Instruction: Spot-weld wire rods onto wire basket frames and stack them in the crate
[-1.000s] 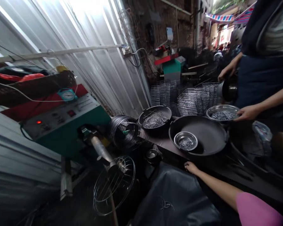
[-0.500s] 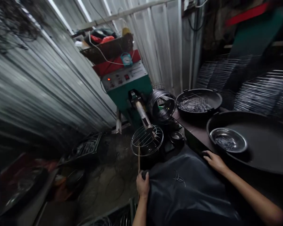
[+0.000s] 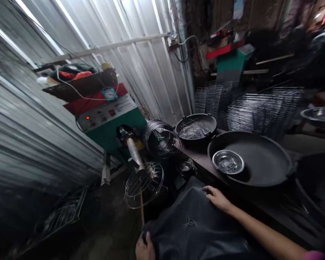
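Note:
A dark, smooth apron (image 3: 176,231) is spread over my lap, with several short curved wire pieces (image 3: 190,221) lying on it. At the apron's left edge, my left hand (image 3: 145,247) is closed, thumb and fingers gripping the dark material. My right hand (image 3: 217,199) pinches the apron near its upper right edge; its fingertips are partly lost against the black. Ahead of my knees, a round wire rack (image 3: 144,185) hangs around the metal arm (image 3: 135,153) of a green machine (image 3: 111,126).
A coil of wire (image 3: 160,139) stands beside the machine. On the right, a black pan (image 3: 195,127) holds wire pieces, and a larger pan (image 3: 268,159) holds a steel bowl (image 3: 228,162) with small wires. Wire racks (image 3: 257,112) are stacked behind. A crate (image 3: 62,215) sits at lower left.
My view has turned to the right, so the machine and pans appear further left. My right hand has come closer to the apron's upper edge. My left hand stays at the apron's left edge.

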{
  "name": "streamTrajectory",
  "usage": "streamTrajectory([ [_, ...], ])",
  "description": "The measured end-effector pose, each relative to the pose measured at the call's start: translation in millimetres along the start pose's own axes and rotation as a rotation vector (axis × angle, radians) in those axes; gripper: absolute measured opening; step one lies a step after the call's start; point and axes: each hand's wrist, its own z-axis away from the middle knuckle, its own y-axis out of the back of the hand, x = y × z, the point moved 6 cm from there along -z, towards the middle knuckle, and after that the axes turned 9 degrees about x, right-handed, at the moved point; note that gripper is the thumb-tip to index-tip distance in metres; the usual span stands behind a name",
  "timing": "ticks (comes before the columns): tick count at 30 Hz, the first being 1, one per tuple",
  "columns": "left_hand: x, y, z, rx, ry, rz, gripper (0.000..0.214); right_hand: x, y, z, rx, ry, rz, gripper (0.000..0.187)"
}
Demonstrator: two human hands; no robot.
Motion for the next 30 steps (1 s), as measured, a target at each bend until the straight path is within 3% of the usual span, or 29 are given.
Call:
streamTrajectory([
  [5,42,28.5,11,0.014,-0.062,-0.007,0.049,-10,-1,-7,-0.039,0.031,0.020,0.032],
  [7,52,33.6,10,0.048,-0.080,-0.004,0.046,-11,-10,-10,-0.104,0.066,0.059,0.031],
  [13,48,31.7,9,0.102,-0.099,-0.014,0.042,-12,-72,6,-0.463,0.192,0.418,0.023],
  [17,51,31.1,9,0.099,-0.140,0.009,0.039,-25,-107,7,-0.529,0.292,0.709,0.025],
  [19,53,31.6,8,0.086,-0.135,0.020,0.038,-34,-122,3,-0.557,0.411,0.816,0.029],
  [22,54,33.3,7,0.060,-0.101,0.028,0.036,-40,-145,6,-0.728,0.678,0.851,0.035],
  [25,52,35.2,6,0.043,-0.072,0.024,0.034,-31,-155,13,-0.814,0.837,0.847,0.030],
  [30,47,34.3,5,0.039,-0.066,0.027,0.035,-14,-158,29,-0.781,0.855,0.854,0.022],
])
